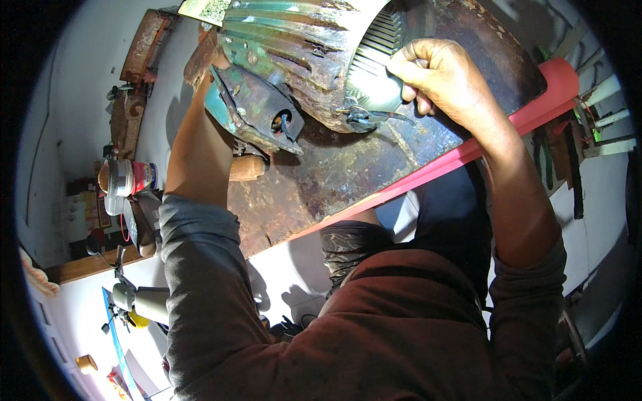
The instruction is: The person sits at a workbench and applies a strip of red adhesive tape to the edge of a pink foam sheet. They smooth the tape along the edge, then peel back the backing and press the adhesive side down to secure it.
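A stator in a ribbed, rusty motor housing (pixel 301 65) with worn green paint lies on its side before me. Its bore opens to the right and shows slotted walls (pixel 376 42). My right hand (pixel 434 75) is at this opening, thumb and forefinger pinched together; whether something thin is between them is unclear. Dark lead wires (pixel 368 118) stick out at the housing's lower rim. A terminal box (pixel 256 108) juts from the housing's near side, with wires inside its round hole. My left forearm (pixel 198 155) reaches behind this box, which hides the left hand.
The housing rests on a stained workbench top (pixel 346 185), whose near edge carries a pink-red sheet (pixel 451 155). Wooden blocks (pixel 248 168) sit by the housing. A card with a printed code (pixel 205 11) lies at the upper left. Tubs (pixel 133 178) stand beyond my left arm.
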